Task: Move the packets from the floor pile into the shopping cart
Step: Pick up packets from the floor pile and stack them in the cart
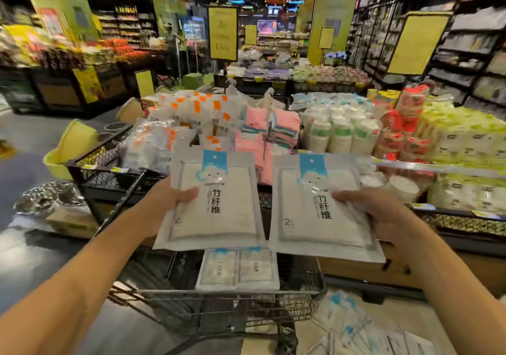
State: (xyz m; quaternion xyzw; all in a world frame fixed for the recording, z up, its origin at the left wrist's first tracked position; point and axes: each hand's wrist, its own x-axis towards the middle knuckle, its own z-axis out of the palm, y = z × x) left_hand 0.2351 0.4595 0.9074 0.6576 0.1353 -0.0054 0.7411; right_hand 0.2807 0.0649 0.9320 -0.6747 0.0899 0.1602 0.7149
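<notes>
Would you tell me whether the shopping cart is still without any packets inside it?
No, two packets already lie side by side in the shopping cart, below the ones held up.

Left-held packet [212, 198]: black characters "竹纤维" printed vertically; partial brand lettering above, not legible. Right-held packet [323, 206]: same "竹纤维", with "2" at lower left. Yellow sign [222, 33]: print blurred, unreadable.

Cart [219, 297] top is open under both held packets [210, 201], w/ two packets [237, 269] flat on its floor and bare mesh either side of them. Display table [465, 226] crowds the right side, black wire bin [109, 179] the left. Floor pile [356, 327] sits just right of the cart, nothing over it.
</notes>
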